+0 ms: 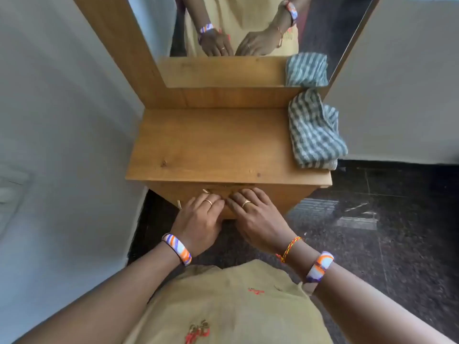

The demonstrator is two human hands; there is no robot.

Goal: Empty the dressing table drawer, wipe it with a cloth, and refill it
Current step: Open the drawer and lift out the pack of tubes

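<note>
both hands lay side by side on the drawer front [270,197], just under the edge of the dressing table top [211,145]. the left hand [201,214] and right hand [258,214] had their fingers stretched forward, released, pressing flat against the wood and grasping nothing. the drawer appeared closed. a checked cloth [314,130] sat crumpled on the top's right rear corner, below the mirror [248,26].
</note>
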